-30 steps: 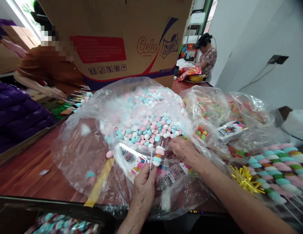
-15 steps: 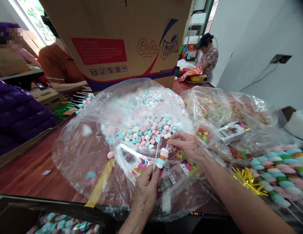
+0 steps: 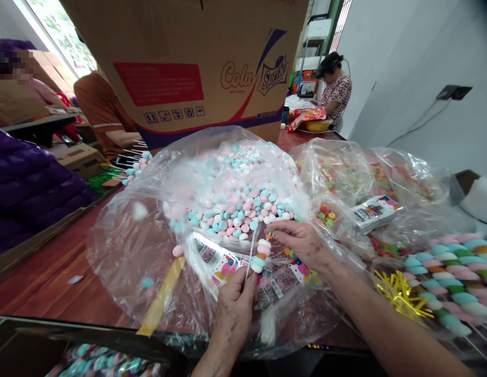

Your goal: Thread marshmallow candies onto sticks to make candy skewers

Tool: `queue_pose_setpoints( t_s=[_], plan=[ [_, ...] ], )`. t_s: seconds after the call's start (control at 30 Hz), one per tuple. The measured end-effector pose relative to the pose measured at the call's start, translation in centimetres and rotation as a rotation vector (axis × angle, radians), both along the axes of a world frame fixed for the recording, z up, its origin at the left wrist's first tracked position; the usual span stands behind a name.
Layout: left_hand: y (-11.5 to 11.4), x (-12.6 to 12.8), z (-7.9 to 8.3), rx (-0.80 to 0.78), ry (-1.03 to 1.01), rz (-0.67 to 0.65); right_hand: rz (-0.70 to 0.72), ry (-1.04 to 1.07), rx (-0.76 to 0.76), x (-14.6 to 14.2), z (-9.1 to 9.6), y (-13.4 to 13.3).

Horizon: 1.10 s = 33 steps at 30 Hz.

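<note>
On the large brown cardboard box (image 3: 215,42), red outlined lettering (image 3: 236,76) is spelling "Cola", and dark-blue lettering in a jagged frame (image 3: 272,75) beside it is reading "Sprite". A red rectangular panel (image 3: 159,84) is carrying pale lines too blurred to read. Below it, a row of five square pictograms (image 3: 174,113) is showing paired upward arrows at its left end and an umbrella at its right. White printed packets (image 3: 376,213) are bearing dark, illegible print.

Candy skewer (image 3: 261,252): white, pink, orange, blue pieces, tilted near-upright, above tabletop (image 3: 43,275), inward of near edge. White stick (image 3: 250,251), bare, alongside. Small gummies (image 3: 269,236) at skewer's upper end.
</note>
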State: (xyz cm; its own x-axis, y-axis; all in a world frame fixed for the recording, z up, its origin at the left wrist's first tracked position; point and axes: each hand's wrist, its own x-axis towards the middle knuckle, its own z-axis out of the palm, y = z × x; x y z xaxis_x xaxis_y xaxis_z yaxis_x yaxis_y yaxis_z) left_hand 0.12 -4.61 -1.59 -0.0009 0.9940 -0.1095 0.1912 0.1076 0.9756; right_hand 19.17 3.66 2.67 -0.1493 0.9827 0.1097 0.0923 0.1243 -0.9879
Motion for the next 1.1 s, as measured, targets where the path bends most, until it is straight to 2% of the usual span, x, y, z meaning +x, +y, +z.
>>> queue_pose_setpoints(
  t_s=[0.13, 0.3, 0.6, 0.73, 0.97, 1.1],
  plan=[
    [0.0, 0.0, 0.3, -0.018, 0.013, 0.0, -0.058, -0.057, 0.066, -0.4, -1.0, -0.3],
    [0.0, 0.2, 0.5, -0.005, 0.01, 0.016, -0.085, 0.076, -0.031, -1.0, -2.0, 0.0],
    [0.2, 0.1, 0.2, 0.009, 0.015, 0.021, -0.067, 0.168, -0.093, -1.3, -1.4, -0.3],
    [0.1, 0.0, 0.3, 0.012, 0.028, 0.017, -0.054, 0.112, -0.047, -1.2, -1.3, -0.5],
    [0.1, 0.2, 0.5, -0.003, 0.013, 0.007, -0.134, 0.12, -0.067, -1.3, -1.7, -0.2],
    [0.1, 0.1, 0.5, 0.004, 0.027, 0.003, -0.13, 0.105, -0.042, -1.2, -1.8, -0.2]
  ],
)
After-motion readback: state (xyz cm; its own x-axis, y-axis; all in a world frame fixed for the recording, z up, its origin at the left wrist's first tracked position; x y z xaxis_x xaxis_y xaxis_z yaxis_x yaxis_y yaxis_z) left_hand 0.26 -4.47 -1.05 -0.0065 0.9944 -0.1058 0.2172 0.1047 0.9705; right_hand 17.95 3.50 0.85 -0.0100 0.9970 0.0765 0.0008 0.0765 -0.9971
